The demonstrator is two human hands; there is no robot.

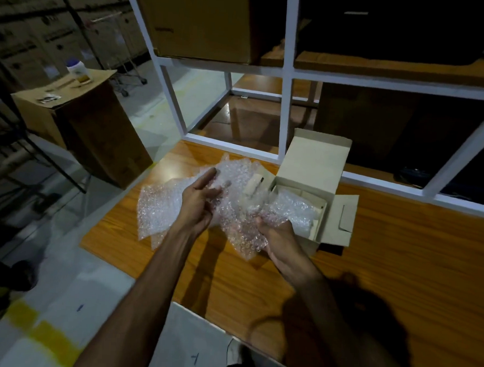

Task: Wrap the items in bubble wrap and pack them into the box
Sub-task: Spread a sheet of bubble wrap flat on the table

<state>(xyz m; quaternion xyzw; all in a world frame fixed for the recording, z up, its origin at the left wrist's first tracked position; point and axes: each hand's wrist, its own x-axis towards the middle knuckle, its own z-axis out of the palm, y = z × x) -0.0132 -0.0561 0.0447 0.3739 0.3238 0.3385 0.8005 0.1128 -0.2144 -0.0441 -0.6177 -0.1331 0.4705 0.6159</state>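
**Me:** Bubble wrap sheet (241, 225) is up off the wooden table (370, 258), pinched along its near edge by my right hand (278, 237), fingers closed on the plastic. My left hand (198, 201) is half open beside it, fingers extended, touching the sheet's far side but not clamping anything I can see.

**Partner:** So only one hand really has it. What worries you?

**Me:** The plastic is slick and floppy. With a single pinch, I judge the sheet could slide out or fold on itself before I get it around an item.

**Partner:** And the item?

**Me:** A pale, flat object (253, 185) shows through the film just beyond my hands. I cannot tell whether it lies in the sheet or on the table behind it. If it is only loosely cradled, it could drop out of the open end.

**Partner:** The spare sheets?

**Me:** More bubble wrap (156, 210) lies on the table to my left, near the edge; a careless sweep could push it to the floor.

**Partner:** And the box?

**Me:** The open cardboard box (313, 169) stands just right of my hands, lid up, with a wrapped bundle (295, 210) already inside. Space looks tight, so I think a bulky wrap might not fit, and my right elbow could knock the side flap (342, 218).
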